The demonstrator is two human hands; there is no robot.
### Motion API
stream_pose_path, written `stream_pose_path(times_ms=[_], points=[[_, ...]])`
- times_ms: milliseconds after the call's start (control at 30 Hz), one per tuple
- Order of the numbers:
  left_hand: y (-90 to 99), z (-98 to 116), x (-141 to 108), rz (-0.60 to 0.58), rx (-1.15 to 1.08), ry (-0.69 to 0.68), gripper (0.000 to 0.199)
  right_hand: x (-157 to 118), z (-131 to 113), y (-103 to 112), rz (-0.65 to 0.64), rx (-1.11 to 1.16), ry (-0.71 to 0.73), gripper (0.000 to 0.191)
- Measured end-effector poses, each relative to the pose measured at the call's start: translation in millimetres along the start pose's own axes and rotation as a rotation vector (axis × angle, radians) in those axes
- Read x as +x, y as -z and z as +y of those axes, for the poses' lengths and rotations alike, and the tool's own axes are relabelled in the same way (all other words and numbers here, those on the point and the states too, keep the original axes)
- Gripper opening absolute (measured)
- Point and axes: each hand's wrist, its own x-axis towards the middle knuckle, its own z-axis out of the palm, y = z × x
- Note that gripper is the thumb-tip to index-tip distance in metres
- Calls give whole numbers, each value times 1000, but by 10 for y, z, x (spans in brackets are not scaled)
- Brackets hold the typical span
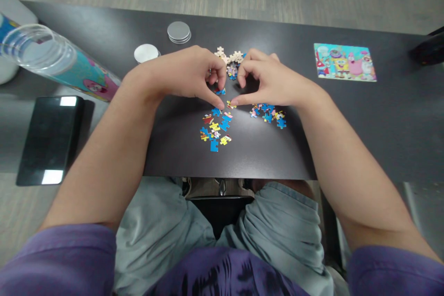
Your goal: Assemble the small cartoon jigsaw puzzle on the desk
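Observation:
My left hand [204,74] is over the dark table, its fingers curled and the thumb held apart from them. Close to its fingertips lies a blue and red puzzle piece [221,91]. Opposite it, my right hand [265,81] has a wide gap between thumb and index finger. Its thumb tip meets a small yellow puzzle piece [230,104] on the table; whether it presses on it I cannot tell. Below the hands lie several loose blue, yellow and red puzzle pieces [215,126]. Another cluster of pieces [268,114] sits under my right wrist, partly hidden.
Face-down wooden pieces [229,57] lie beyond the hands. A picture card [345,62] rests at the right. Stacked silver discs [179,31] and a white round lid [146,52] are at the back left. A clear cylinder [65,60] and a black tablet [50,138] are farther left.

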Motion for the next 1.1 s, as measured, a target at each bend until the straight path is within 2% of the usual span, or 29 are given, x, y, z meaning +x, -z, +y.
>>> stream_pose_path(times_ms=[233, 467, 633, 800, 867, 1000, 1100], points=[[44, 4, -24, 26, -13, 10, 41, 4, -44, -103, 7, -29, 50, 51], [45, -50, -8, 175, 21, 46, 36, 11, -33, -23, 78, -32, 11, 51], [40, -93, 6, 90, 12, 36, 43, 26, 46, 42, 207, -67, -25, 50], [39, -60, 15, 35, 4, 19, 50, 31, 124, 45, 248, -82, -50, 42], [37, -60, 16, 90, 6, 23, 48, 34, 164, 36, 254, -88, -57, 41], [30, -119, 9, 275, 125, 68, 41, 40, 222, 11, 253, -109, -58, 40], [34, -155, 1, 304, 199, 123, 42, 38, 199, -2, 249, -116, -58, 34]])
